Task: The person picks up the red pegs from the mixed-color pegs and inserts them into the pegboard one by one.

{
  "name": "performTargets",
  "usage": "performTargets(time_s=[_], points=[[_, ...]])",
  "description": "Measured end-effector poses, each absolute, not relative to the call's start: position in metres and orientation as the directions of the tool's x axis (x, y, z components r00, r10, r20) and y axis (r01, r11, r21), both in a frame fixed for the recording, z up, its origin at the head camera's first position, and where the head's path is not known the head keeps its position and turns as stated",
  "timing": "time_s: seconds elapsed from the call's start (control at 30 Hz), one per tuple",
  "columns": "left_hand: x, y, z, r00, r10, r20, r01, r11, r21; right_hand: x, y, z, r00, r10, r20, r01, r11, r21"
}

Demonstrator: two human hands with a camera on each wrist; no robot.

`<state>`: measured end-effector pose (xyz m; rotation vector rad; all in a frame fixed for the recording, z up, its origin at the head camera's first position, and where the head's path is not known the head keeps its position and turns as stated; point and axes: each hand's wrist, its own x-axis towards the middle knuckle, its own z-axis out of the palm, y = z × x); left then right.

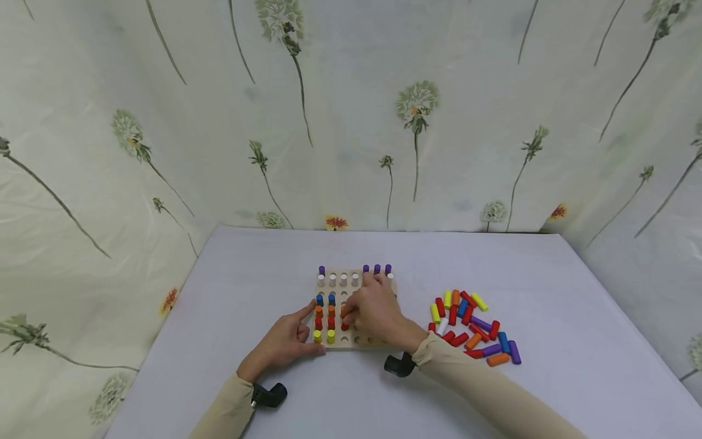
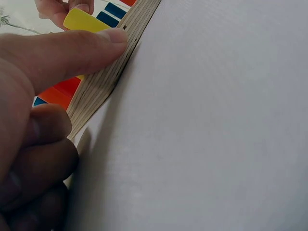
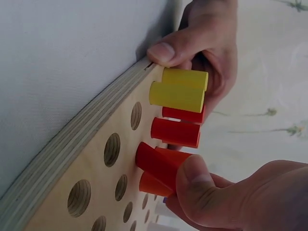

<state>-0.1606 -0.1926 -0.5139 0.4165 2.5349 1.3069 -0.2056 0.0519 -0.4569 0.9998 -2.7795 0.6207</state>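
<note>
A wooden pegboard (image 1: 342, 348) lies on the table with colored pegs standing in rows of holes. My left hand (image 1: 282, 341) holds its near left corner, thumb on the front edge and index finger along the left side. Between thumb and fingers my right hand (image 1: 378, 311) pinches a red peg (image 3: 155, 164), tilted, its lower end at a hole in the third column. Beside it stand yellow pegs (image 3: 178, 96), other red pegs (image 3: 175, 131) and an orange peg (image 3: 153, 184). The right hand covers part of the board in the head view.
To the right of the board lies a loose pile of pegs (image 1: 474, 326) in red, yellow, orange, blue, purple and white. White pegs (image 1: 332, 280) and purple pegs (image 1: 377, 268) stand in the far rows. A flowered cloth (image 1: 351, 122) hangs behind the white table (image 1: 263, 268).
</note>
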Motion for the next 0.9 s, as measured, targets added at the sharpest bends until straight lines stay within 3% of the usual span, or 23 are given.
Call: performTargets(time_s=[0.2,0.67,0.9], points=[[-0.1616,-0.1949,-0.5136,-0.924,0.367,-0.109,0.124,0.555,0.822,-0.2055,0.0472,-0.4549,-0.744,-0.601,0.293,-0.668,0.686,-0.288],[-0.1603,-0.1952,-0.5144,-0.919,0.381,-0.102,0.137,0.552,0.822,-0.2013,0.042,-0.4528,-0.733,-0.64,0.231,-0.679,0.663,-0.315],[-0.1605,-0.1944,-0.5142,-0.92,0.38,-0.099,0.141,0.555,0.82,-0.2046,0.0453,-0.4519,-0.745,-0.65,0.149,-0.648,0.654,-0.389]])
